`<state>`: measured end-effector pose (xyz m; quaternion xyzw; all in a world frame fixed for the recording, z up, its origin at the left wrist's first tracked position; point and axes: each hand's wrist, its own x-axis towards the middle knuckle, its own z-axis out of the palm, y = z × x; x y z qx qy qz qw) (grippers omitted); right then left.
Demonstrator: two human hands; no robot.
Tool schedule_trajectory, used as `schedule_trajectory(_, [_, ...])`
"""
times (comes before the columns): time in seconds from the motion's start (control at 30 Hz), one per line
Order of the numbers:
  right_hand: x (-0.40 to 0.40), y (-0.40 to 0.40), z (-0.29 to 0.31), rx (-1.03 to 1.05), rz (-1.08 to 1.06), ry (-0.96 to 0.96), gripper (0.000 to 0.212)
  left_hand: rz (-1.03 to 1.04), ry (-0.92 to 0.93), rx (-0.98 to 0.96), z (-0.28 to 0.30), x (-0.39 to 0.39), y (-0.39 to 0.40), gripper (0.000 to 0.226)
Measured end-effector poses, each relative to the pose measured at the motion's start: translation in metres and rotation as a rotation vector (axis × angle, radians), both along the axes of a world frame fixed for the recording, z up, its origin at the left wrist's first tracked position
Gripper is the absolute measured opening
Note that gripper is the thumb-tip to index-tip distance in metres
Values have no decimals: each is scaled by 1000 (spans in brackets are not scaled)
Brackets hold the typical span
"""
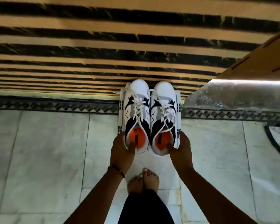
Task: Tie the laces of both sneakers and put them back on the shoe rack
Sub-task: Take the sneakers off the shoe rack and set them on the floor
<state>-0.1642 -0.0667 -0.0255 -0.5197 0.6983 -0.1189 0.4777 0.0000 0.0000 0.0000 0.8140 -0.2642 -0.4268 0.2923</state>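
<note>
Two white, grey and black sneakers with orange insoles sit side by side, toes pointing away from me, on a small white rack [121, 110]. The left sneaker [137, 113] and the right sneaker [163, 113] both have white laces hanging loose, some trailing over the sides. My left hand [122, 148] grips the heel of the left sneaker with the thumb inside the opening. My right hand [180, 147] grips the heel of the right sneaker the same way.
Striped tan-and-black steps [87, 50] rise beyond the rack. A patterned border strip [55, 105] crosses the pale marble floor [47, 151]. A wooden panel [265, 59] and a shiny grey slab [236, 94] stand at the right. My bare feet [144, 180] are below the sneakers.
</note>
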Motion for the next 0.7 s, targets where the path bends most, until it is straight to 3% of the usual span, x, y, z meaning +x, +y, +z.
schedule_trajectory(0.1, [12, -14, -14, 89, -70, -79, 53, 89, 106, 26, -22, 0, -16, 42])
schedule_trajectory(0.2, [23, -23, -17, 133, -205, -156, 40, 166, 93, 107, -33, -4, -25, 45])
schedule_trajectory(0.33, [29, -18, -16, 79, -316, -167, 45, 230, 83, 59, -36, -10, -21, 50])
schedule_trajectory(0.53, [13, 13, -3, -47, -278, -173, 51, 245, 91, -83, -24, -24, 13, 64])
schedule_trajectory(0.7, [0, 71, 18, -113, -265, -192, 51, 254, 82, -133, -11, -41, 68, 63])
